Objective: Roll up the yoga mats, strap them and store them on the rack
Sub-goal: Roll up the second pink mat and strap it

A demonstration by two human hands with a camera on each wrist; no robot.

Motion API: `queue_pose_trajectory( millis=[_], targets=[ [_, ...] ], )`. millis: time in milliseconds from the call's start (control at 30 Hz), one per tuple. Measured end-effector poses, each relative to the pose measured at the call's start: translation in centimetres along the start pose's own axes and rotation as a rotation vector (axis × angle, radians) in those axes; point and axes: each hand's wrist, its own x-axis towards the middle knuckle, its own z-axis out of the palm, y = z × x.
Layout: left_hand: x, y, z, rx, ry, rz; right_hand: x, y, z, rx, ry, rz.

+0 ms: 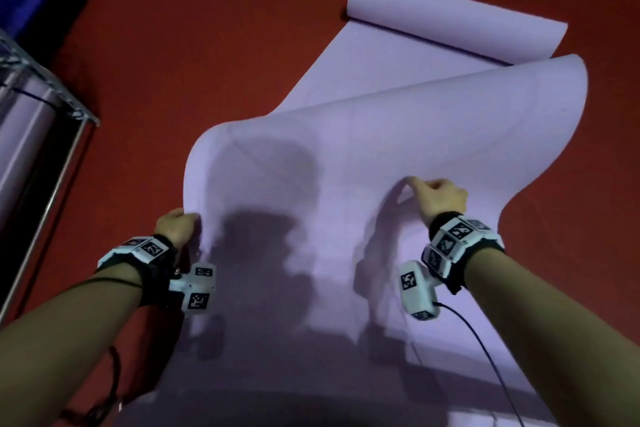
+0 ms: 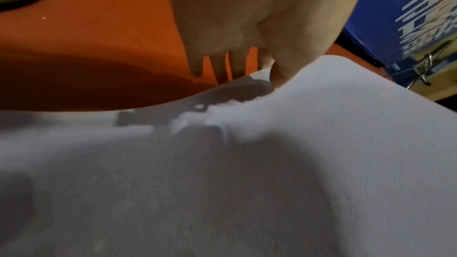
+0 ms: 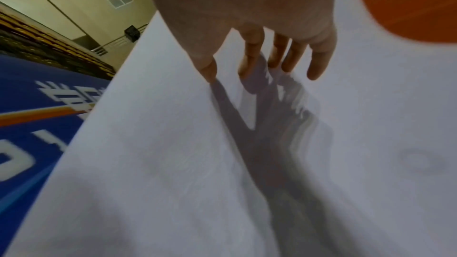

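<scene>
A lilac yoga mat [image 1: 381, 135] lies on the red floor and is lifted into a hump in front of me. Its far end is curled into a loose roll [image 1: 450, 17]. My left hand [image 1: 192, 220] grips the mat's left edge. In the left wrist view the left hand [image 2: 249, 74] has its thumb on top of the mat [image 2: 321, 124] and its fingers underneath. My right hand [image 1: 414, 185] pinches a raised pucker near the mat's middle right. In the right wrist view the right hand [image 3: 247, 71] has its fingertips on the mat [image 3: 173, 144].
A metal rack [image 1: 62, 104] stands at the left with a rolled lilac mat [image 1: 24, 135] on it. Red floor [image 1: 207, 45] surrounds the mat. A black cable [image 1: 485, 350] trails from my right wrist. A blue banner [image 2: 420, 17] lines the floor's edge.
</scene>
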Motion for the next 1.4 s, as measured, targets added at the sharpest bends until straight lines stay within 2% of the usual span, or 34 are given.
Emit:
queue_pose_trajectory(
  millis=[67, 133, 200, 233, 333, 467, 533, 567, 633, 733, 833, 900, 967, 1033, 1067, 1133, 1233, 1300, 1333, 1400],
  targets=[
    [-0.3, -0.3, 0.6, 0.131, -0.057, 0.010, 0.4, 2.2, -2.3, -0.015, -0.002, 0.062],
    [-1.6, -1.0, 1.1, 0.250, 0.024, 0.010, 0.3, 4.1, -3.8, -0.005, -0.068, 0.111],
    [-3.8, -1.0, 1.6, 0.253, 0.131, 0.097, -0.6, 5.1, -4.5, 0.003, -0.135, 0.116],
    [-4.8, -0.8, 1.8, 0.213, 0.108, 0.189, -1.1, 5.2, -4.6, 0.004, -0.169, 0.115],
    [-8.3, 1.0, 2.0, 0.209, -0.287, 0.332, -3.1, 4.2, -4.5, 0.023, -0.255, 0.153],
    [-12.6, 1.9, 1.5, 0.490, -0.712, 0.206, -6.0, 2.9, -4.5, 0.019, -0.440, 0.217],
    [-13.4, 1.8, 1.5, 0.704, -0.797, 0.196, -7.0, 3.2, -4.8, -0.072, -0.480, 0.199],
    [-13.3, 1.8, 1.4, 0.776, -0.771, 0.217, -7.0, 3.6, -5.2, -0.085, -0.446, 0.182],
    [-12.1, 1.5, 1.2, 0.747, -0.618, 0.269, -6.5, 4.5, -6.5, -0.059, -0.261, 0.157],
    [-8.8, 2.1, 0.4, 0.382, -0.321, 0.285, -5.1, 4.4, -10.4, 0.026, 0.092, 0.168],
    [-5.7, 4.3, -0.6, 0.185, -0.025, 0.335, -3.0, 2.9, -14.8, 0.155, 0.352, 0.113],
    [-3.3, 5.6, -0.9, 0.111, 0.039, 0.304, -1.1, 1.7, -16.6, 0.252, 0.419, 0.062],
    [0.0, 6.0, -0.6, 0.008, 0.047, 0.219, 1.3, -0.7, -17.3, 0.362, 0.428, 0.024],
    [2.7, 6.0, 0.3, -0.048, 0.034, 0.165, 4.3, -3.3, -18.1, 0.488, 0.445, 0.050],
    [2.9, 6.5, 0.6, -0.055, 0.011, 0.155, 6.0, -4.5, -18.5, 0.544, 0.386, 0.091],
    [3.3, 7.8, 0.7, -0.101, -0.001, 0.095, 8.4, -6.0, -18.9, 0.478, 0.104, 0.105],
    [4.6, 8.3, 0.4, -0.172, -0.046, 0.000, 10.1, -5.4, -19.9, 0.059, -0.222, 0.183],
    [4.9, 8.6, 0.2, -0.146, -0.065, 0.012, 10.2, -3.0, -20.0, -0.280, -0.323, 0.273],
    [4.4, 9.1, 0.3, -0.135, -0.086, 0.030, 10.3, -1.6, -19.8, -0.366, -0.371, 0.334],
    [3.8, 9.8, 0.8, -0.130, -0.140, 0.062, 9.2, 0.4, -18.4, -0.387, -0.414, 0.462]
  ],
)
